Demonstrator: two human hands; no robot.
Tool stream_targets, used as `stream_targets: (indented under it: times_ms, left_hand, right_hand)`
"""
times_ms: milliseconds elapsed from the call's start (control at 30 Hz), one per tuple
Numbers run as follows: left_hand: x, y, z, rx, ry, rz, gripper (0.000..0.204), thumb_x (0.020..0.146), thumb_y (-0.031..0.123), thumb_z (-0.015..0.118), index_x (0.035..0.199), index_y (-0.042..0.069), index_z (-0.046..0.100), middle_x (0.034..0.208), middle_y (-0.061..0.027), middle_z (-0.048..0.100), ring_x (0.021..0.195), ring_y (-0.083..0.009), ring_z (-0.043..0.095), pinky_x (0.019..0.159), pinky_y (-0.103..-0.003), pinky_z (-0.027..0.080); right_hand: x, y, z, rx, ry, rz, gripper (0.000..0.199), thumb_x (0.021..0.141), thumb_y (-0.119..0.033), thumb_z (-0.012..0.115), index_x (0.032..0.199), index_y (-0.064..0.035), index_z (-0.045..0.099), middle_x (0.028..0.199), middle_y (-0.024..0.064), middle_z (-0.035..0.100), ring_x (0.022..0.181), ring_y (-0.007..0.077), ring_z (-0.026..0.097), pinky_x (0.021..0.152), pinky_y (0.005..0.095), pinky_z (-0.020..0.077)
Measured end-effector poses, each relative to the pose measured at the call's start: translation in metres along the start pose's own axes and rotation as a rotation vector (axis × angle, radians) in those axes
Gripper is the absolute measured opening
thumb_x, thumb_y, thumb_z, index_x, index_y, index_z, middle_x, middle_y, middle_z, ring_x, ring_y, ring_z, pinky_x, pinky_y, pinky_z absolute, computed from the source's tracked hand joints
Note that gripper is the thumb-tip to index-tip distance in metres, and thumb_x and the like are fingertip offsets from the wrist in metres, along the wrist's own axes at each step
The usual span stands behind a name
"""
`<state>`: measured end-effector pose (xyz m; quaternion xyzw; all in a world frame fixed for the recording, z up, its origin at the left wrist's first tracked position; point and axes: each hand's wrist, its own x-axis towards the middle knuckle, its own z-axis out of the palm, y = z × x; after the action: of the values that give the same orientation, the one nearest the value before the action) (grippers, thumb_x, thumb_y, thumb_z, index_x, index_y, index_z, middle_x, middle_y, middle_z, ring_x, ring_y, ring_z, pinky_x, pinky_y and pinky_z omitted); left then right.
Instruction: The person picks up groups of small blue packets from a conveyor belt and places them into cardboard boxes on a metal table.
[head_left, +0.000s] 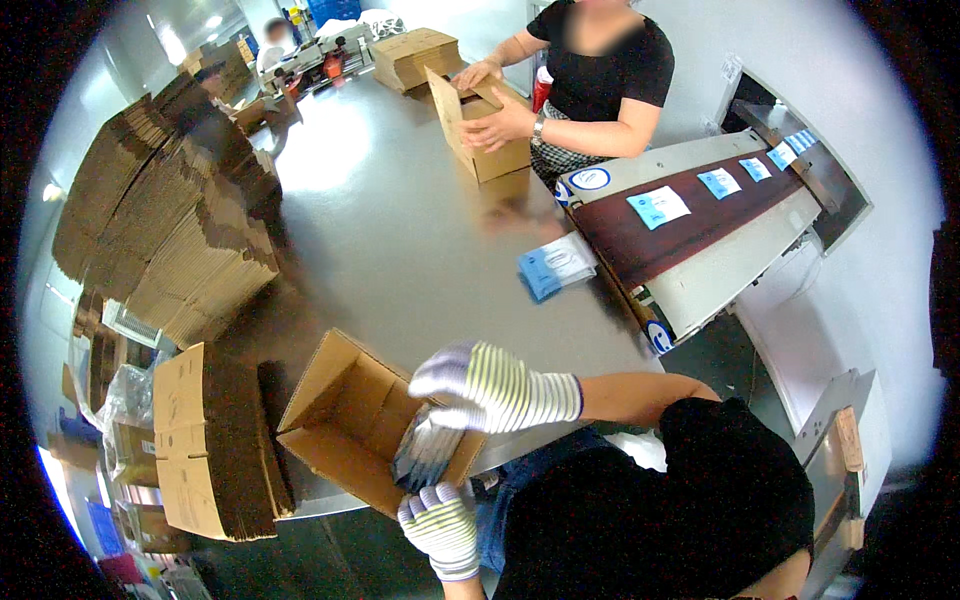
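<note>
An open cardboard box [345, 400] stands tilted near the table's front edge, its opening toward me. Inside it, along the wall closest to me, is a bundle of silvery-blue packets [428, 450]. My right hand [495, 387], in a white striped glove with purple-grey fingers, curls closed over the upper end of these packets. At the box's lower rim, beside the packets' other end, my gloved left hand [440, 530] has its fingers bent over the cardboard edge. The fingertips of both hands are partly hidden.
Flat cardboard boxes [205, 440] stand left, with larger stacks [160, 220] behind. A conveyor [670, 225] at right carries blue-white packets [660, 207]; more packets [556, 267] lie at its end on the metal table [400, 230]. Across it, a co-worker handles another box [495, 160].
</note>
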<state>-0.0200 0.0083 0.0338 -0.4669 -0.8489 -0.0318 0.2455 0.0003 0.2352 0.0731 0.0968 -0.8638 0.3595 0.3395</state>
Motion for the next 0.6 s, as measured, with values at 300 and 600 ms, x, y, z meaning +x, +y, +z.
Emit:
stream_targets:
  times_ms: [300,600]
  left_hand:
    - [-0.001,-0.004,0.007,-0.007,0.057,-0.031,0.033,0.08,0.036,0.066,0.069,0.012,0.046,0.063,-0.0067,0.048,0.065,-0.0278,0.054,0.065,-0.041,0.042]
    - [0.002,-0.009,0.008,-0.012,0.002,-0.089,0.033,0.082,0.037,0.06,0.067,0.012,0.045,0.064,-0.007,0.047,0.067,-0.0284,0.052,0.067,-0.041,0.042]
  right_hand:
    - [-0.048,0.078,-0.027,-0.353,-0.299,0.143,0.032,0.088,-0.031,0.058,0.11,-0.0069,0.061,0.104,0.0131,0.064,0.095,0.0309,0.061,0.082,0.043,0.0492]
    - [-0.028,0.14,-0.084,-0.621,-0.547,0.316,0.035,0.088,-0.037,0.055,0.109,-0.0103,0.063,0.102,0.0155,0.064,0.092,0.0342,0.062,0.081,0.0465,0.0498]
